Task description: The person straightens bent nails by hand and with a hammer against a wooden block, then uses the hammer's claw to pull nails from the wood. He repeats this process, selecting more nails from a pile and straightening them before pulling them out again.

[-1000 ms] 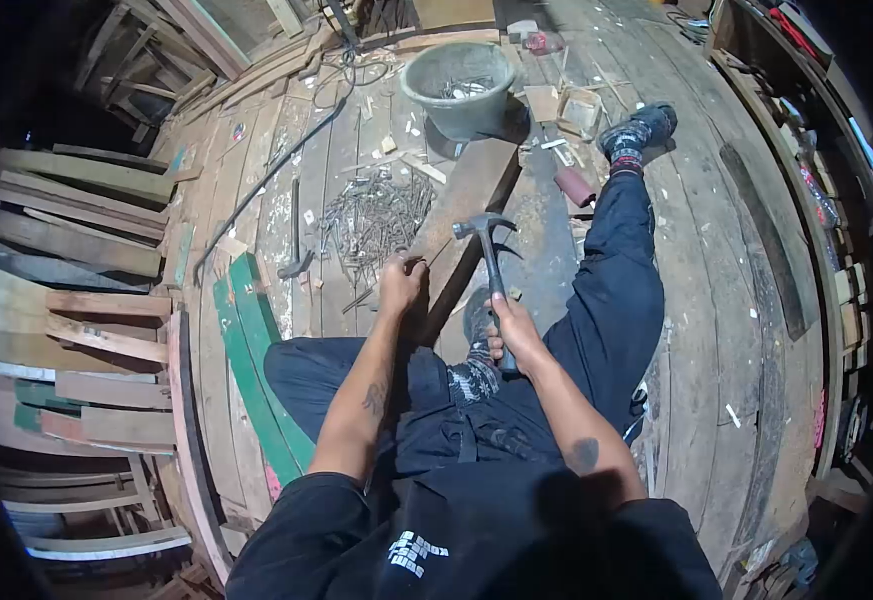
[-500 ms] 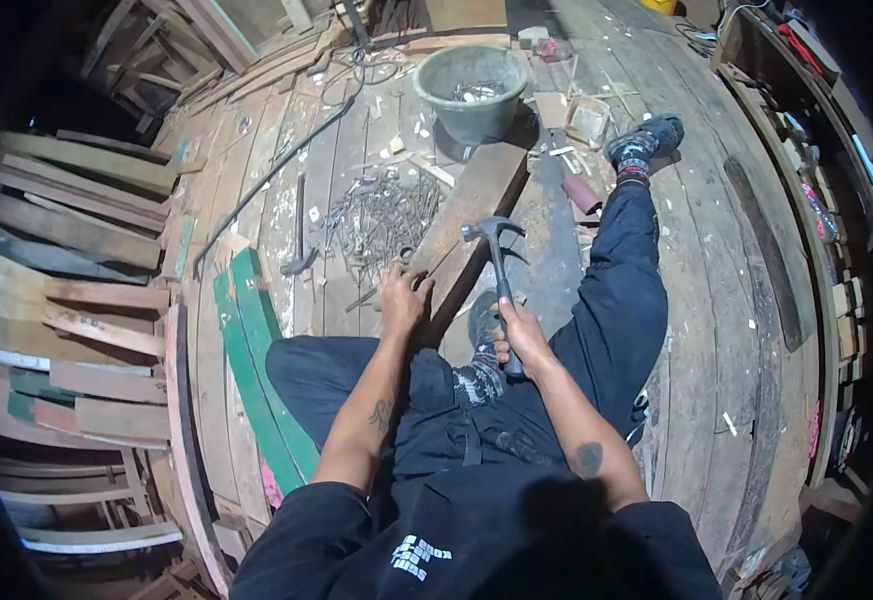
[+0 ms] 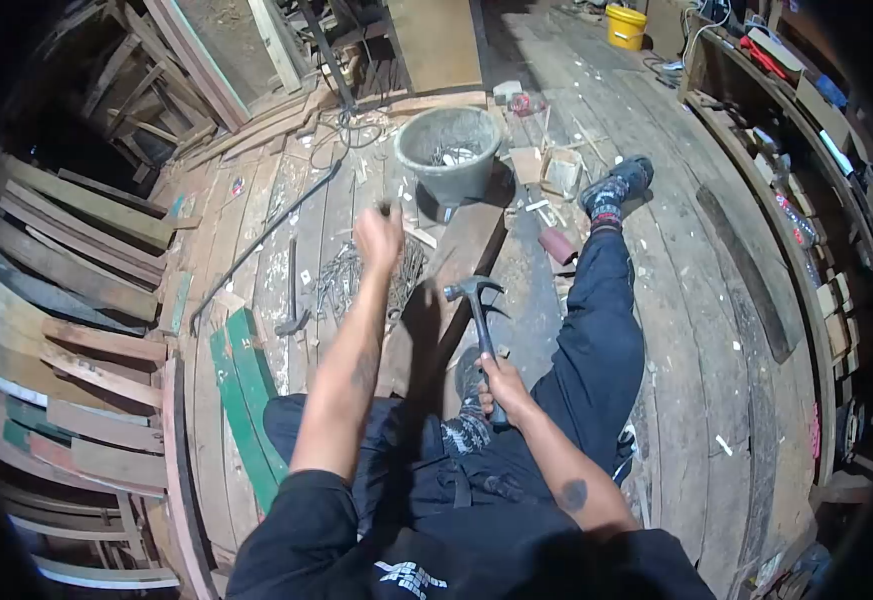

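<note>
My right hand point(image 3: 503, 384) is wrapped round the handle of a claw hammer point(image 3: 479, 310), its head up and the claw toward the right. My left hand point(image 3: 380, 240) is raised in front of the nail pile point(image 3: 342, 285), fingers curled closed. Something small and dark shows at its top, and I cannot tell what it is. Below and between the hands lies a thick wooden beam point(image 3: 460, 245) on the floor, with the left arm's shadow across it. A grey bucket point(image 3: 449, 165) with metal bits inside stands at the beam's far end.
Green boards point(image 3: 247, 360) lie by my left knee, near a second hammer point(image 3: 292, 300). A long dark bar point(image 3: 275, 235) crosses the floor. Stacked planks point(image 3: 87, 270) line the left; a shelf point(image 3: 777, 200) stands on the right. A yellow bucket point(image 3: 627, 27) is at the back.
My left hand has lifted from the near edge of the nail pile and moved up and forward, now closed. The hammer stays in my right hand. The view has tilted slightly.
</note>
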Action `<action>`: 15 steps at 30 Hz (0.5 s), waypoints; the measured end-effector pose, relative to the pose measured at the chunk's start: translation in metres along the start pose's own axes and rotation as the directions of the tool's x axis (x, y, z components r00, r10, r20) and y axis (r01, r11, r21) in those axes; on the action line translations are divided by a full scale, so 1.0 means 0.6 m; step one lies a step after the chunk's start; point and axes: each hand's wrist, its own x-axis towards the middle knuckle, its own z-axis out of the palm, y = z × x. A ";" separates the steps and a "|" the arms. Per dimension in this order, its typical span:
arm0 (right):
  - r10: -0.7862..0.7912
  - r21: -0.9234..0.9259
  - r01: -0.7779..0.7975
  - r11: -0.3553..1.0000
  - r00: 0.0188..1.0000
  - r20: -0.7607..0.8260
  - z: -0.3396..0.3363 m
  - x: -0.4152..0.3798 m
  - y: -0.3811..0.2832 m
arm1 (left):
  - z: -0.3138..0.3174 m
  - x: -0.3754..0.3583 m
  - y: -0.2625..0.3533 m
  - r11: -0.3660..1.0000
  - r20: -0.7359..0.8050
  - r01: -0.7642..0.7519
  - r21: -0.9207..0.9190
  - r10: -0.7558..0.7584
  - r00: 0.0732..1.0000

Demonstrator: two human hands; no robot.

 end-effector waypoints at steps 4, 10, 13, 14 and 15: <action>-0.008 -0.024 0.008 1.000 1.000 -0.010 -0.003 0.004 -0.004 | -0.005 0.168 0.070 0.976 -0.023 0.011 -0.219 -0.017 1.000; -0.041 -0.014 0.041 0.999 0.999 -0.006 -0.001 0.007 0.001 | -0.010 0.105 0.000 0.990 0.193 -0.103 -0.092 0.119 0.974; -0.019 -0.027 0.018 0.999 1.000 -0.016 0.000 0.004 -0.002 | -0.004 0.007 -0.150 1.000 0.414 -0.002 0.005 -0.001 0.910; -0.006 -0.025 0.006 1.000 1.000 -0.007 0.001 -0.001 -0.005 | -0.016 -0.035 -0.188 0.992 0.446 0.038 0.118 -0.087 0.891; 0.001 -0.024 -0.001 1.000 1.000 0.001 0.002 -0.003 -0.011 | -0.026 -0.073 -0.222 0.972 0.466 0.069 0.226 -0.170 0.868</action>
